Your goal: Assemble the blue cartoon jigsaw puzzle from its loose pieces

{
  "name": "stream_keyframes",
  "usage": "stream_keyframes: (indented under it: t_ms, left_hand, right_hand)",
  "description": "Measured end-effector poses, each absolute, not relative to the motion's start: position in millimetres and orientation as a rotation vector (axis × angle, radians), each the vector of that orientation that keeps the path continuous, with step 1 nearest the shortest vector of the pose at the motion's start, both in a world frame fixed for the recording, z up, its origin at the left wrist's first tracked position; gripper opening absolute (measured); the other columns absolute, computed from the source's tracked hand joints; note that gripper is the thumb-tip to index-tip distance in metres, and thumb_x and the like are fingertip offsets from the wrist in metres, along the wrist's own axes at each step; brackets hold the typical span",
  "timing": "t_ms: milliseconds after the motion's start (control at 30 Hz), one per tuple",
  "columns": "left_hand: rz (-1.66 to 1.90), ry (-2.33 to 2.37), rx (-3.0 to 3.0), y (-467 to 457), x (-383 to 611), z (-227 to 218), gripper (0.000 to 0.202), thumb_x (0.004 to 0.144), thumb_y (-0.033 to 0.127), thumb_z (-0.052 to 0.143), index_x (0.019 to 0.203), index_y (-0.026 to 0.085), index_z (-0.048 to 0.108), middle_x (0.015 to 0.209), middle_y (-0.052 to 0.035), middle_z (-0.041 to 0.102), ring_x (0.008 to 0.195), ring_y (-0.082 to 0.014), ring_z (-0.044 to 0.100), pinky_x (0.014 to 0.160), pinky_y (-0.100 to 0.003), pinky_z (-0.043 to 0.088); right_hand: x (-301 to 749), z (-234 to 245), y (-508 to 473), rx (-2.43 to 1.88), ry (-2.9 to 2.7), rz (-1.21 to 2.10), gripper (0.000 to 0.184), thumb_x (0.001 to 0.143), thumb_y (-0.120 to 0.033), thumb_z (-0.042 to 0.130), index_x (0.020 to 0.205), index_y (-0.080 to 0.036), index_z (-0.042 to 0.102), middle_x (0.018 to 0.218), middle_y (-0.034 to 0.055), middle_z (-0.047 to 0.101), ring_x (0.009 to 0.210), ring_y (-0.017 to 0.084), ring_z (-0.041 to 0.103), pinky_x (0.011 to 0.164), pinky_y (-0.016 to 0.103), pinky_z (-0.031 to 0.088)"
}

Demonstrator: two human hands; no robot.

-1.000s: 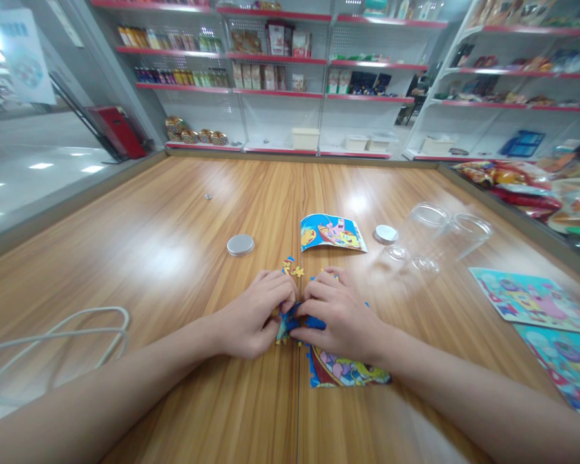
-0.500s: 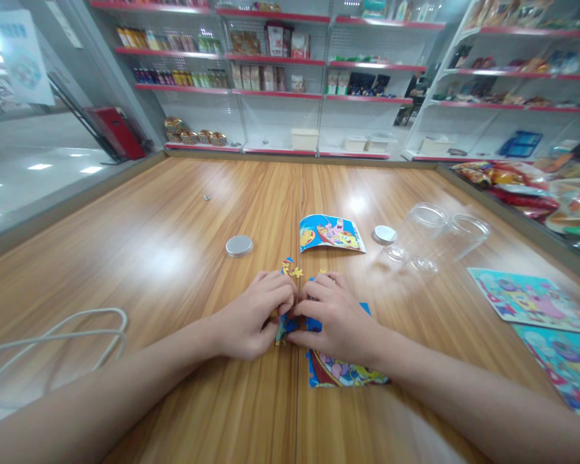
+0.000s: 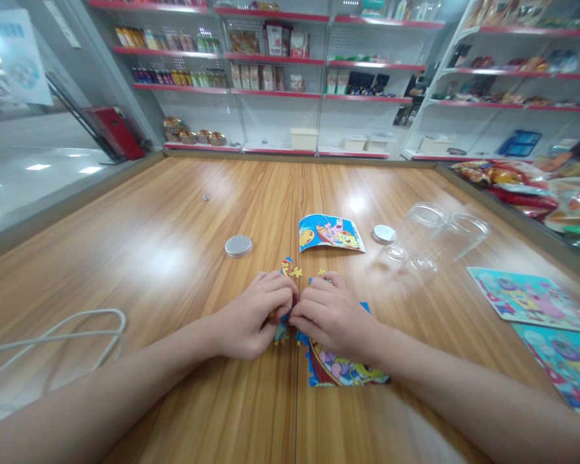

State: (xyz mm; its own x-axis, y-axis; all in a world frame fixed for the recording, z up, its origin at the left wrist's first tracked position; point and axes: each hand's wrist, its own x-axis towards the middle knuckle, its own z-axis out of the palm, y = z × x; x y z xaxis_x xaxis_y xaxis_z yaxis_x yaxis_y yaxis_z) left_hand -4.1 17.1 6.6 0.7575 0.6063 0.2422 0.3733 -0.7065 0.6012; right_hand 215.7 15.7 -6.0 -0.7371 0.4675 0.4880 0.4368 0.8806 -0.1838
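A partly joined jigsaw puzzle point(image 3: 341, 368) with a cartoon picture lies on the wooden table, its upper part covered by my right hand point(image 3: 336, 316). That hand is closed, thumb and fingers pressed together; whatever is between them is hidden. Facing it, almost touching, my left hand point(image 3: 254, 316) is closed in a pinch, with a bit of a yellow puzzle piece showing at its fingers. Loose blue and yellow puzzle pieces point(image 3: 281, 332) lie under and between the hands. More yellow pieces point(image 3: 296, 272) sit just beyond the fingertips.
A curved picture card point(image 3: 331, 233) stands beyond the hands, between a silver lid point(image 3: 238, 245) and a white-topped lid point(image 3: 384, 234). Clear jars point(image 3: 444, 235) lie to the right, above cartoon sheets point(image 3: 534, 299). A white cable point(image 3: 77, 316) loops at left.
My right thumb and fingers have drawn together, uncovering blue pieces beneath them. My left hand has barely moved.
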Motion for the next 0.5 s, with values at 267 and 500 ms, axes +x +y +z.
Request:
stream_keyframes:
  t_ms: [267,500]
  left_hand:
    - [0.566,0.736,2.449,16,-5,7,0.026,0.065,0.000,0.049,0.074,0.019,0.032,0.101,-0.0043,0.054,0.094,-0.0205,0.049,0.085,-0.038,0.036]
    - [0.541,0.741,2.473,17,-5,6,0.025,0.065,0.001,0.050,0.071,0.018,0.033,0.104,-0.0056,0.054,0.098,-0.0219,0.051,0.087,-0.039,0.037]
  right_hand:
    - [225,-7,18,-0.682,-2.502,0.200,0.014,0.099,-0.019,0.051,0.089,-0.018,0.060,0.082,0.0018,0.064,0.080,0.017,0.052,0.082,0.035,0.032]
    - [225,1,11,-0.892,-2.494,0.299,0.030,0.082,-0.046,0.076,0.087,-0.019,0.065,0.086,0.0042,0.064,0.087,0.022,0.057,0.082,0.037,0.034]
